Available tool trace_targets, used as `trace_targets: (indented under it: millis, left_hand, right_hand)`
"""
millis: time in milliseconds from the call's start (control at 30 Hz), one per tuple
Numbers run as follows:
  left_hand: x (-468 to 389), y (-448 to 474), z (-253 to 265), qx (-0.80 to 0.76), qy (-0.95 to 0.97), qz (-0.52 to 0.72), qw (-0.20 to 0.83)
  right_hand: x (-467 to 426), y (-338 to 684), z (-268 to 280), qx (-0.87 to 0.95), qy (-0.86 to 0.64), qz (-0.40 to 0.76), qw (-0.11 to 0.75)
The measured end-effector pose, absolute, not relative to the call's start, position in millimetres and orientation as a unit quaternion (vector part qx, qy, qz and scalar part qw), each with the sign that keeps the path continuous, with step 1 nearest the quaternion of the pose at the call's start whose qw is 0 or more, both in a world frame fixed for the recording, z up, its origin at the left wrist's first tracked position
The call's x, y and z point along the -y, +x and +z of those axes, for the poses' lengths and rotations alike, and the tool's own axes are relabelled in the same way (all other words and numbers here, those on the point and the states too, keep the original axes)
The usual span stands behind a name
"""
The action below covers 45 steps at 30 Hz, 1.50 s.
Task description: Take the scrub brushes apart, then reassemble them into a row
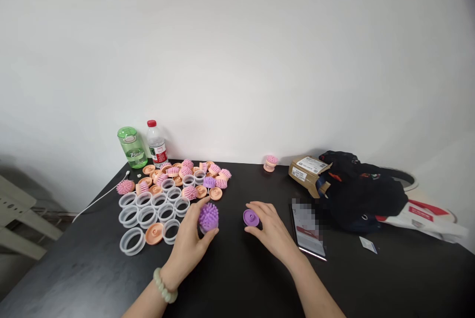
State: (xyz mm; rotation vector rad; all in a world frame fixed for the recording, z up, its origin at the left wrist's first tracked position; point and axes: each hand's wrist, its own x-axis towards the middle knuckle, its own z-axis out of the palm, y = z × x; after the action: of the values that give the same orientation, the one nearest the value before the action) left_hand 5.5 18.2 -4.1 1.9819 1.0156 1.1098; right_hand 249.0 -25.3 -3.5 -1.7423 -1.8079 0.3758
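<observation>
My left hand (192, 231) is closed around a purple bristle brush head (209, 217), its soft nubs facing up and a clear ring seemingly round its base. To the right, my right hand (269, 226) grips a round purple cap (251, 217) by the edge, between thumb and fingers; a small peg stands in its middle. A gap of dark table separates the two parts. Left of my left hand lie several clear plastic rings (130, 214), with an orange cap (154, 233) among them. Pink bristle heads (189, 192) and more orange caps are heaped behind.
Against the wall stand a green bottle (134, 152) and a red-capped water bottle (157, 147). One assembled pink brush (270, 163) sits apart. On the right are a brown package (308, 173), a tablet (308, 231), a dark bag (367, 194) and a small card (368, 245).
</observation>
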Motion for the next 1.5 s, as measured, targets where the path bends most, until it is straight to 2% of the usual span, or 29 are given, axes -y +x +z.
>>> trace_targets:
  millis: [67, 167, 367, 633, 800, 1033, 1200, 1500]
  left_hand:
    - [-20.2, 5.4, -2.4, -0.383, 0.698, 0.441, 0.413]
    - [-20.7, 7.9, -0.5, -0.375, 0.608, 0.454, 0.531]
    - [-15.9, 14.6, 4.8, -0.328, 0.494, 0.466, 0.656]
    - [-12.4, 19.6, -3.5, -0.341, 0.545, 0.437, 0.629]
    - [-13.4, 18.2, -0.6, -0.360, 0.553, 0.436, 0.612]
    - [-10.1, 19.9, -4.8, -0.354, 0.587, 0.400, 0.608]
    - [-10.2, 20.0, -2.3, -0.351, 0.565, 0.398, 0.631]
    - [-9.3, 17.8, 3.1, -0.334, 0.546, 0.396, 0.658]
  right_hand:
    - [21.4, 256.6, -9.6, 0.680, -0.678, 0.126, 0.250]
    - [17.8, 255.9, -17.6, 0.682, -0.682, 0.130, 0.230]
    - [23.7, 243.5, -10.3, 0.689, -0.670, 0.146, 0.235]
    - [36.8, 211.3, -2.2, 0.703, -0.583, 0.241, 0.327]
    - [39.1, 209.5, 0.5, 0.673, -0.581, 0.247, 0.386]
    - [43.9, 206.6, 0.9, 0.667, -0.559, 0.290, 0.398]
    - [39.9, 205.6, -5.3, 0.619, -0.560, 0.321, 0.448]
    - [42.4, 208.9, 3.5, 0.699, -0.478, 0.209, 0.489]
